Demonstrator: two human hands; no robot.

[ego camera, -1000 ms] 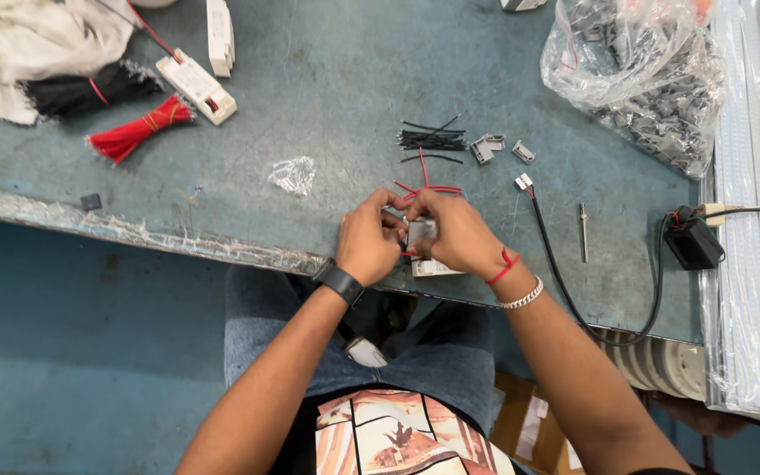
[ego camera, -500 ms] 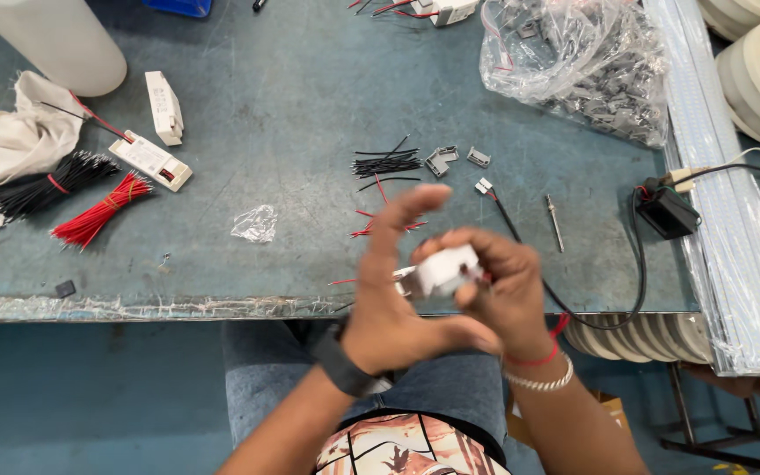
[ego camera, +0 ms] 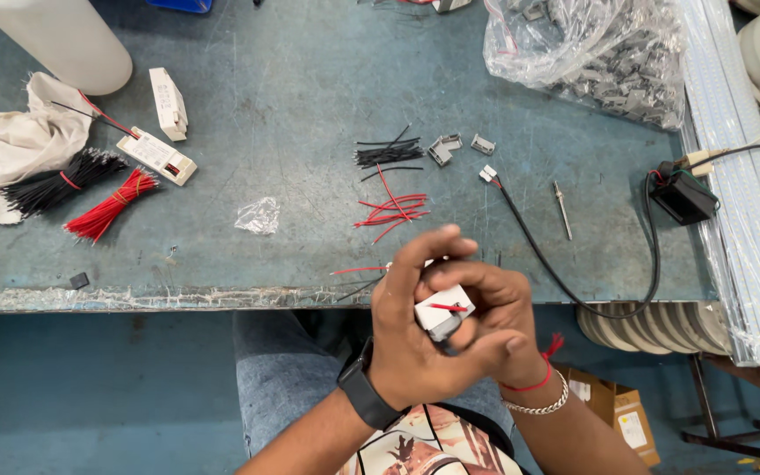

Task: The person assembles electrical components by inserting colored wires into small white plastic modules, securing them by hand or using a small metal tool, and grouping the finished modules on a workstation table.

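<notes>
Both my hands are raised together just in front of the worktable's near edge [ego camera: 160,297]. My left hand [ego camera: 411,339] and my right hand [ego camera: 494,308] clasp a small white plastic box [ego camera: 442,310] with a short red wire on its face and a dark end. A dark watch sits on my left wrist; a red thread and a silver bracelet sit on my right. Short loose red wires [ego camera: 390,211] and black wires [ego camera: 387,154] lie on the table just beyond my hands.
Two more white boxes [ego camera: 162,132] lie at the left by bundles of black wires [ego camera: 59,185] and red wires [ego camera: 109,207], a cloth and a white cylinder. A bag of grey parts [ego camera: 595,57], small grey connectors [ego camera: 446,148], a black cable, a black adapter [ego camera: 681,198] and long white strips are at the right.
My hands have lifted the white box off the table toward me and turned it. The view has shifted, so the table sits higher in frame.
</notes>
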